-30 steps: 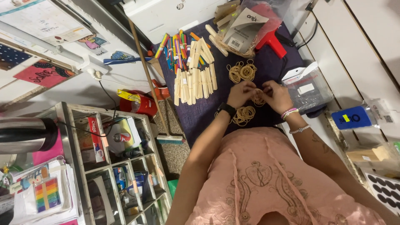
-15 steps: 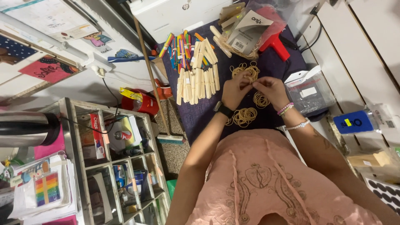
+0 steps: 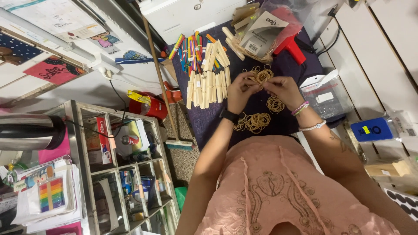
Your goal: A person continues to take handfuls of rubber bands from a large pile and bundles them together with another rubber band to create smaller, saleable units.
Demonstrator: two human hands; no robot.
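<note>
Both hands meet over a dark blue cloth-covered table [image 3: 287, 65]. My left hand [image 3: 240, 91] and my right hand [image 3: 285, 90] together pinch a small bunch of tan rubber bands [image 3: 262, 77] held just above the cloth. Two more heaps of rubber bands lie close by: one [image 3: 257, 122] near my left wrist, a smaller one [image 3: 275, 104] under my right hand. To the left lie rows of plain wooden sticks [image 3: 208, 85] and, beyond them, coloured sticks [image 3: 191, 50]. A black watch is on my left wrist, bead bracelets on the right.
A clear bag of sticks with a card label [image 3: 257, 35] and a red tool [image 3: 292, 48] lie at the far end by a white printer [image 3: 191, 13]. A clear plastic box [image 3: 326, 95] sits right. A broom [image 3: 170, 113] and grey shelf unit [image 3: 117, 165] stand left.
Both hands have moved away from my body, from the heap near my wrists toward the far part of the cloth, lifting a bunch of rubber bands between the fingers.
</note>
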